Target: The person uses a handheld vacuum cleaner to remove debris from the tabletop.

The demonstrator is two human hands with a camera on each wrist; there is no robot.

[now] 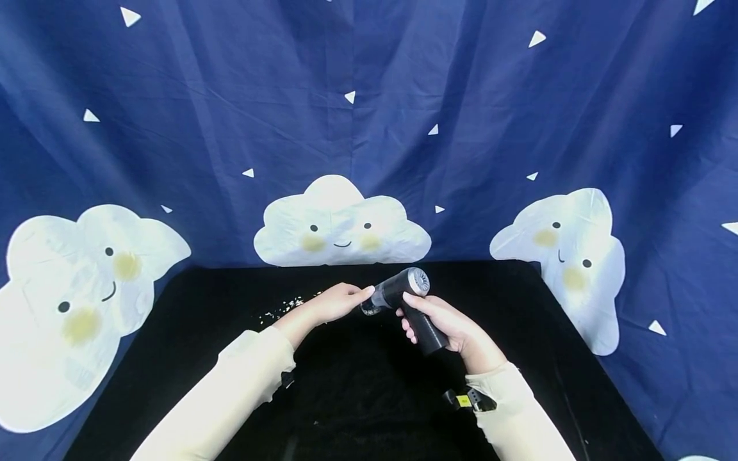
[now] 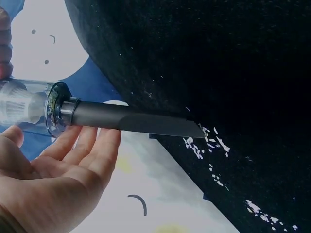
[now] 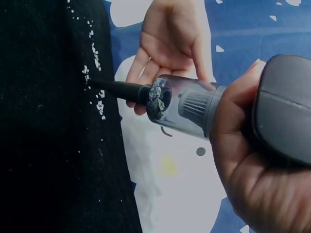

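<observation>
Black vacuum (image 1: 406,301) is gripped by right hand (image 1: 455,326); flat-fingered left hand (image 1: 334,302) touches its nozzle (image 2: 131,120).

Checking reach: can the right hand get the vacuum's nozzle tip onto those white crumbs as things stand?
Probably yes. The right hand grips the handheld vacuum, and its nozzle tip already sits at the white crumbs; nothing lies between. The left hand only steadies underneath.

One handheld vacuum (image 1: 406,301), two hands, three cloud faces on the backdrop (crumbs too many to count).
</observation>
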